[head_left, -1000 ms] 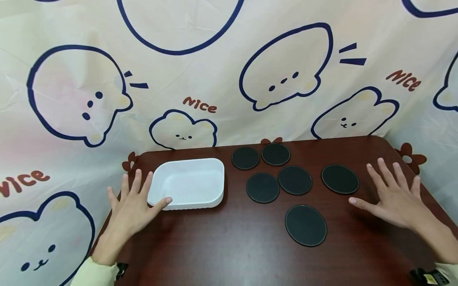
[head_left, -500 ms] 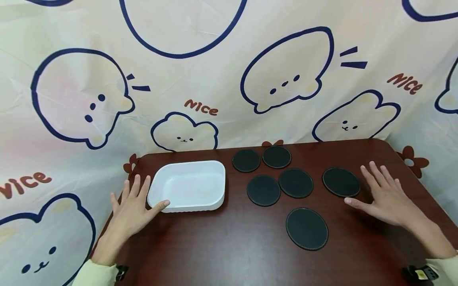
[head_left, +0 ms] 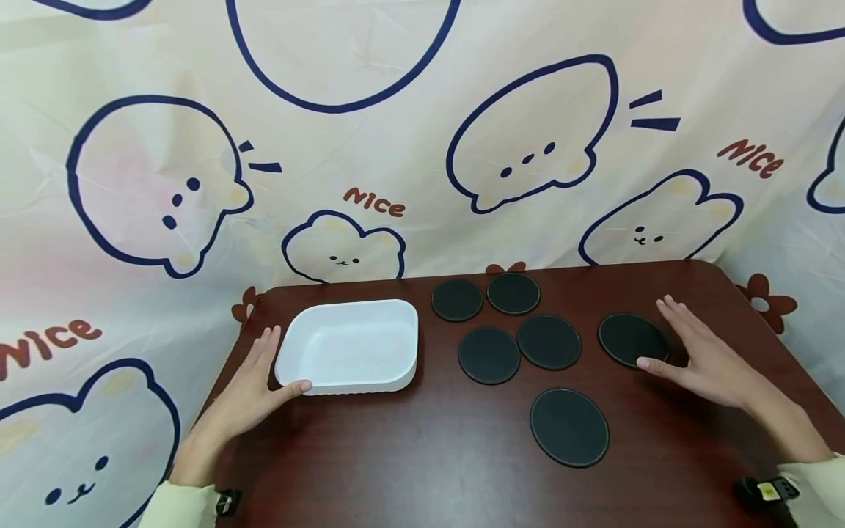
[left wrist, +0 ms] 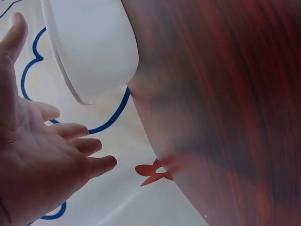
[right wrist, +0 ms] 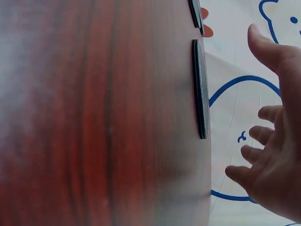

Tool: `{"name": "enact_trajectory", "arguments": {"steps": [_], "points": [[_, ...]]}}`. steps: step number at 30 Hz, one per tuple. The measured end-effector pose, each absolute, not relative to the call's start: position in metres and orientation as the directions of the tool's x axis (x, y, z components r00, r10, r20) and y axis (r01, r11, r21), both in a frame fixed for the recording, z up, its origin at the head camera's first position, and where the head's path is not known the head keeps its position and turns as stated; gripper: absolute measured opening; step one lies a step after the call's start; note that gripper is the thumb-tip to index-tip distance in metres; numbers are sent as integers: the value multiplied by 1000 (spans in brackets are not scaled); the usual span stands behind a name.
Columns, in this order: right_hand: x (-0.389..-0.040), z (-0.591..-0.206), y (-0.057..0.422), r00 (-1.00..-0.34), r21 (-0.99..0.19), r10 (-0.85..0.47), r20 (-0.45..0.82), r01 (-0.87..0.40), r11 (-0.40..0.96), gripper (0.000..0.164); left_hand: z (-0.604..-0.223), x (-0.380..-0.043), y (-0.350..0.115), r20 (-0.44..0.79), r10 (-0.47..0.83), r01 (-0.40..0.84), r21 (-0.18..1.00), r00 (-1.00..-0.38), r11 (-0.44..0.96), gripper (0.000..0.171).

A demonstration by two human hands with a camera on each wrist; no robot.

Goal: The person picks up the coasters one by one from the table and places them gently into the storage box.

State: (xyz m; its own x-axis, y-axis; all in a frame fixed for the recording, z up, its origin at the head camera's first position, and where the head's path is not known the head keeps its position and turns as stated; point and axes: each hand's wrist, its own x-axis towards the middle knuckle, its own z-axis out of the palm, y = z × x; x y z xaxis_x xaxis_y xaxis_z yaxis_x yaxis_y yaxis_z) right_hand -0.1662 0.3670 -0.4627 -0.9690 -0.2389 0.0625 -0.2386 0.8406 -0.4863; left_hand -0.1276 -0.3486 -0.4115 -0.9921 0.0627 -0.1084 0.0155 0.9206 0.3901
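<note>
A white rectangular tray (head_left: 353, 341) stands at the table's left side. My left hand (head_left: 249, 392) hovers at its left end, fingers extended and thumb out near its front corner; in the left wrist view the hand (left wrist: 42, 155) is apart from the tray (left wrist: 94, 42). Beside the rightmost round black coaster (head_left: 632, 339), my right hand (head_left: 713, 367) is held with straight fingers, its thumb over the coaster's front edge in the head view. In the right wrist view a gap shows between the right hand (right wrist: 277, 136) and the coaster (right wrist: 201, 89). Both hands hold nothing.
Several more black coasters lie mid-table, among them a front coaster (head_left: 569, 427), a middle coaster (head_left: 489, 356) and a back coaster (head_left: 457, 300). They rest on a dark wooden table (head_left: 396, 462). A printed cloth (head_left: 422, 147) hangs behind the table.
My right hand has moved left, closer to the rightmost coaster, and its fingers have drawn together. The left hand has turned, its fingers closer together beside the tray. Tray and coasters stay in place.
</note>
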Motion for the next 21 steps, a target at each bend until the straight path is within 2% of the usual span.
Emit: {"name": "enact_trajectory", "arguments": {"steps": [9, 21], "points": [[-180, -461, 373, -977, -513, -193, 92, -213, 831, 106, -413, -131, -353, -112, 42, -15, 467, -993, 884, 127], [-196, -460, 387, -981, -620, -192, 28, -168, 766, 89, -421, -132, -358, -97, 66, -7, 609, -993, 793, 117]]}}
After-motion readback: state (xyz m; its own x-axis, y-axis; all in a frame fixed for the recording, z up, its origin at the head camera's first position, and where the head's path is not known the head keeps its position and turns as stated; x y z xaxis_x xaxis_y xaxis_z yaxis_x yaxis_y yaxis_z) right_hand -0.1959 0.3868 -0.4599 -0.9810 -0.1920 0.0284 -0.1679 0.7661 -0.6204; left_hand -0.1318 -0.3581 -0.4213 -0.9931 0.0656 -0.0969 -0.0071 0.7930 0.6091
